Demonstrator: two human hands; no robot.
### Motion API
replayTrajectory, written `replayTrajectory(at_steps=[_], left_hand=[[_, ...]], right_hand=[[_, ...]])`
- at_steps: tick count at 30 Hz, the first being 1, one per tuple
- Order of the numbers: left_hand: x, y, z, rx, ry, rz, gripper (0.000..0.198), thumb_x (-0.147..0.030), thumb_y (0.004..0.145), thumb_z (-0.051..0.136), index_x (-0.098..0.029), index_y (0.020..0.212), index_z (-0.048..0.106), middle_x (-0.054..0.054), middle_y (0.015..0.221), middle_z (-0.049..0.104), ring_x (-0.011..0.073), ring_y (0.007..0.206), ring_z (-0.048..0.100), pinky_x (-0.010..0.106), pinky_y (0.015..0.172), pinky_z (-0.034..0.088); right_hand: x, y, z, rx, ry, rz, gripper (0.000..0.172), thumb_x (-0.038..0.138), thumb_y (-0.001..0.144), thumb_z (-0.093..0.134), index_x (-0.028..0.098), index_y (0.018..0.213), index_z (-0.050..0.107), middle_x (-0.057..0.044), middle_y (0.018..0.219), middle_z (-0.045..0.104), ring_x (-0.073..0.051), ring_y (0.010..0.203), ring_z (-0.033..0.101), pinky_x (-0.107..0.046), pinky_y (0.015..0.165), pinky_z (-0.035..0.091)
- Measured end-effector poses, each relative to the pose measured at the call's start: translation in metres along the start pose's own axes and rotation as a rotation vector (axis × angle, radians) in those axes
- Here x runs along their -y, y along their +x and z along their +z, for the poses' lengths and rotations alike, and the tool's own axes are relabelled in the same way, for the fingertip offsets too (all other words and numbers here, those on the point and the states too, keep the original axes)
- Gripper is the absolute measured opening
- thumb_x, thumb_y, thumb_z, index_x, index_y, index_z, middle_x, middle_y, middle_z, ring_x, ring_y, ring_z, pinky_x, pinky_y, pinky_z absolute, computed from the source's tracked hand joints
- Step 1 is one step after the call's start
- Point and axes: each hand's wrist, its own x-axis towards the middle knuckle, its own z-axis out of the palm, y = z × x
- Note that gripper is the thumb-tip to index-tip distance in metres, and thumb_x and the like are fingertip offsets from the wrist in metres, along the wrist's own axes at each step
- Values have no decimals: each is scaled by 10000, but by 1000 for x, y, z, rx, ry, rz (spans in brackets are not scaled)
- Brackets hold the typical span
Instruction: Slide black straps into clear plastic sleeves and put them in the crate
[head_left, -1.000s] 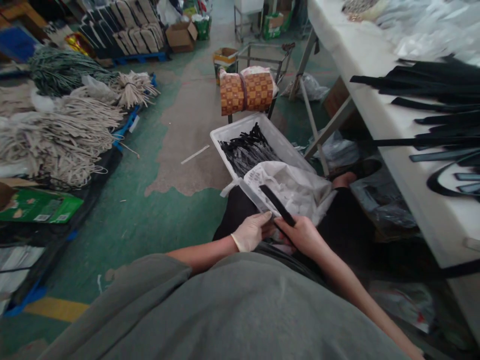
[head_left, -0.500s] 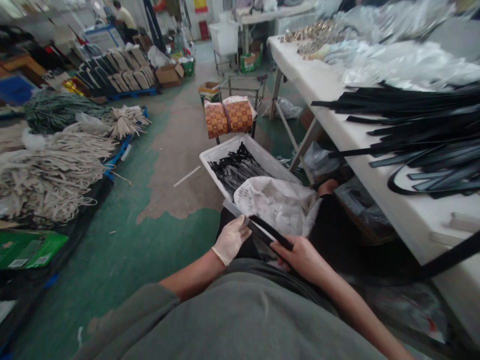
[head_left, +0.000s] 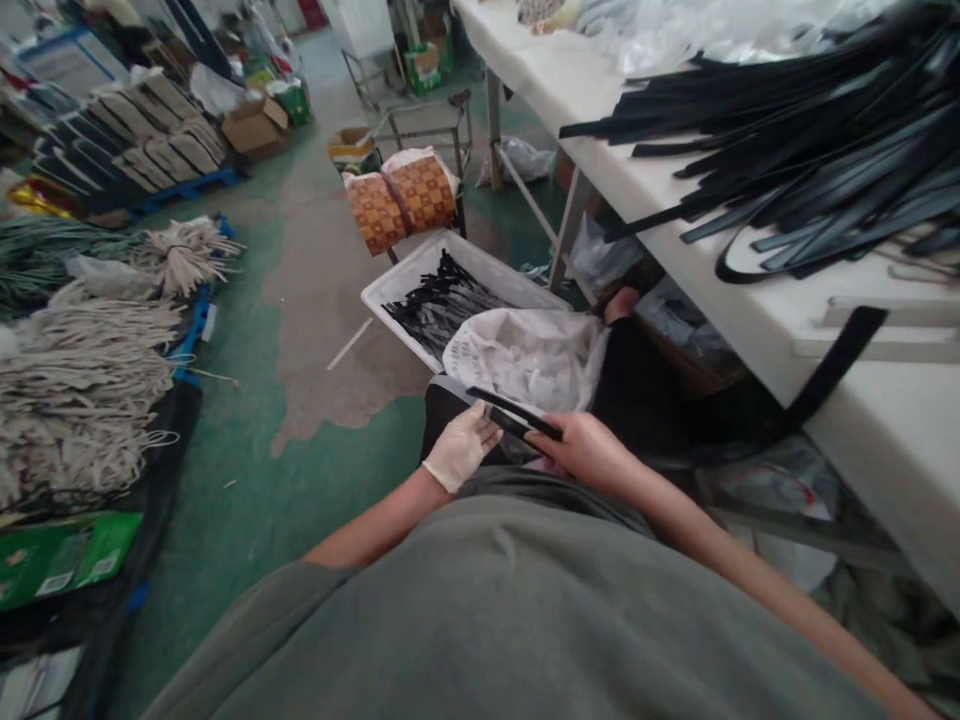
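In front of my lap, a black strap (head_left: 514,418) is held between both hands, with a folded-over part lying along it and a pale grey end sticking out past the fingers. My left hand (head_left: 459,447), in a whitish glove, is closed on the strap near that end. Bare, my right hand (head_left: 589,450) grips the strap farther right, fingers wrapped round it. Just beyond the hands is a white plastic bag (head_left: 532,350) of pale pieces. It rests against a white bin (head_left: 517,285) that holds many short black strips (head_left: 442,305).
A white worktable (head_left: 750,310) on the right carries a heap of long black straps (head_left: 795,150). Another black strap (head_left: 840,370) crosses its edge. Behind the bin stands a rolled checkered cushion (head_left: 401,205). Bundles of beige cord (head_left: 90,370) lie at the left.
My view has swung right and down, so the surroundings appear farther left and higher. Both hands keep hold of the strap; the left fingers look a little straighter on it.
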Motion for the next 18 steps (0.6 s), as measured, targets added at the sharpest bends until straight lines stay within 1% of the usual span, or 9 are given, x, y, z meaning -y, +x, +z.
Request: replayTrajectory(at_steps=[3, 5, 7, 8, 9, 10, 12, 14, 18], left_hand=[[9, -5, 11, 94, 55, -60, 178, -329, 813, 717, -163, 856, 667, 32, 815, 699, 137, 744, 657, 273, 754, 506], [6, -9, 14, 114, 58, -58, 168, -325, 838, 687, -165, 888, 676, 45, 872, 716, 144, 805, 672, 279, 800, 509], [-2, -14, 13, 113, 37, -65, 135, -297, 868, 643, -169, 891, 679, 54, 927, 727, 154, 883, 679, 286, 850, 504], [-6, -15, 12, 117, 32, -79, 127, -285, 878, 625, -170, 883, 679, 57, 934, 730, 159, 907, 679, 289, 864, 502], [-9, -17, 11, 127, 33, -93, 127, -278, 883, 613, -171, 878, 681, 59, 931, 731, 168, 920, 680, 294, 872, 502], [-10, -17, 11, 140, 44, -106, 130, -273, 884, 607, -169, 876, 684, 64, 919, 733, 180, 924, 681, 302, 874, 503], [-8, -16, 14, 186, 82, -144, 154, -273, 884, 598, -154, 885, 695, 81, 885, 735, 212, 904, 684, 330, 869, 512], [-1, -14, 18, 218, 96, -180, 174, -275, 880, 591, -139, 859, 698, 87, 822, 730, 226, 837, 687, 347, 840, 526], [14, -8, 23, 233, 65, -165, 165, -228, 866, 559, -155, 807, 694, 55, 770, 716, 192, 757, 678, 303, 778, 540]], right_hand=[[-5, 11, 3, -65, 114, 1, 269, 401, 866, 574, 194, 715, 654, -1, 559, 648, -111, 413, 522, -229, 438, 355], [-13, 16, 1, -169, 274, 6, 326, 450, 877, 537, 178, 807, 704, -22, 640, 685, -108, 394, 495, -242, 416, 369], [-22, 16, -3, -313, 382, -57, 347, 445, 877, 529, 170, 922, 737, -53, 795, 734, -127, 463, 563, -260, 459, 439], [-25, 15, -4, -364, 389, -139, 322, 414, 867, 553, 178, 971, 745, -66, 898, 747, -153, 572, 635, -273, 537, 494], [-27, 14, -5, -371, 369, -249, 291, 365, 850, 586, 197, 1022, 748, -73, 1014, 744, -187, 734, 691, -294, 656, 536], [-28, 13, -4, -341, 330, -364, 283, 308, 830, 617, 224, 1066, 746, -71, 1128, 722, -215, 910, 701, -318, 787, 541], [-27, 12, 0, -235, 232, -539, 304, 219, 807, 645, 272, 1088, 748, -58, 1271, 667, -234, 1129, 643, -348, 954, 490], [-26, 13, 7, -174, 155, -589, 291, 187, 818, 636, 284, 1065, 755, -56, 1302, 651, -229, 1144, 639, -347, 972, 480], [-29, 19, 16, -204, 111, -574, 232, 234, 871, 593, 258, 1034, 757, -65, 1171, 715, -212, 1033, 683, -312, 904, 505]])
